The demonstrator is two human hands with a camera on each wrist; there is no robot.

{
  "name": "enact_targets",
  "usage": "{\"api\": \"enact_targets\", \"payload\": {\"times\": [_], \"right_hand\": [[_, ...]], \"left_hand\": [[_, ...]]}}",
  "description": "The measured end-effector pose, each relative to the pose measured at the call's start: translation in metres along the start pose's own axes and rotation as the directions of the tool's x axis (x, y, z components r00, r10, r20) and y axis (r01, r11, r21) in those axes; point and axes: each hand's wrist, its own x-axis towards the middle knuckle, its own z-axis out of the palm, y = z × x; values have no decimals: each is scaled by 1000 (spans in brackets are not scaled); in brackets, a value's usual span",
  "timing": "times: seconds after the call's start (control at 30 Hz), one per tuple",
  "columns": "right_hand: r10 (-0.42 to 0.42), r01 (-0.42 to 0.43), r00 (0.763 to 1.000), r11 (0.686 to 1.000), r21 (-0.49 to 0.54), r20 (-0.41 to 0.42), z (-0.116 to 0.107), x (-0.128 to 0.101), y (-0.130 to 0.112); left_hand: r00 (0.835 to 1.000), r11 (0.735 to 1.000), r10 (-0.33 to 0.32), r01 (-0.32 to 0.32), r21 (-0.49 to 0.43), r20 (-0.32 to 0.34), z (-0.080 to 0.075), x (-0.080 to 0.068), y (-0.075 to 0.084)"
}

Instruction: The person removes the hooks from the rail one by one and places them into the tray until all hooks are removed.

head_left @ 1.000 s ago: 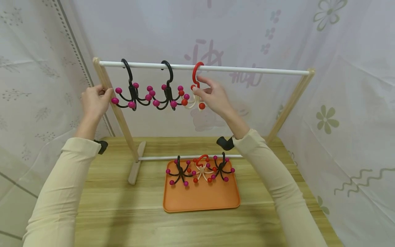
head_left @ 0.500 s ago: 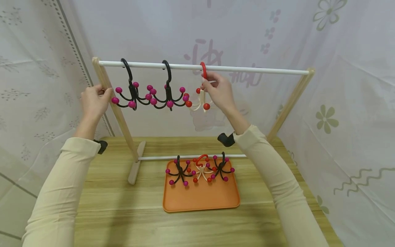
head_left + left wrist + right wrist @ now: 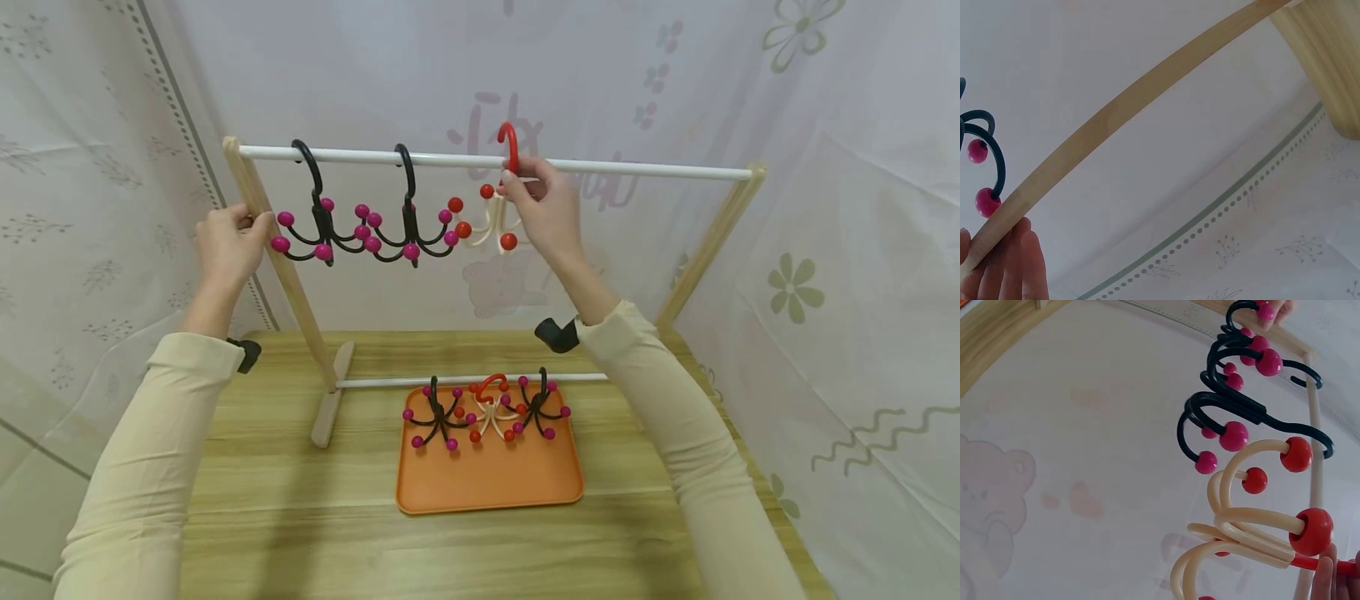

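My left hand [image 3: 234, 247] grips the left wooden post [image 3: 296, 300] of a hanging rack; in the left wrist view its fingers curl behind the post. My right hand [image 3: 551, 208] pinches a cream multi-arm hanger [image 3: 497, 215] by the lower part of its red hook [image 3: 507, 137]. Red balls tip its arms, and the hook's curve stands above the white rod [image 3: 645, 169]. Left of it, two black hangers with magenta balls hang from the rod, one in the middle [image 3: 408, 218] and one near the post [image 3: 321, 221]. In the right wrist view the cream arms [image 3: 1254, 519] lie close to the nearer black hanger [image 3: 1235, 406].
An orange tray [image 3: 487, 487] on the wooden table [image 3: 337, 533] holds a black hanger [image 3: 439, 417], a cream one [image 3: 491, 415] with a red hook, and another black one [image 3: 537, 407]. A lower white bar [image 3: 382, 384] runs behind the tray. Patterned curtains [image 3: 847, 275] surround the table.
My right hand has moved right along the rod with the cream hanger, then raised it so the red hook now stands higher, above the rod. My left hand has stayed on the post.
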Motion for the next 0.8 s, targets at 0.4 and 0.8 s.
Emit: {"api": "enact_targets", "payload": {"times": [0.4,0.8], "right_hand": [[-61,63,998,996,61,-31,-22,-24,-32],[-48,48,999,999,3,-23,-34,-49,-12]], "left_hand": [[1000,1000,-14,14,-19,12,2,0,0],[1000,1000,-15,15,-21,20,0,1,-2]]}}
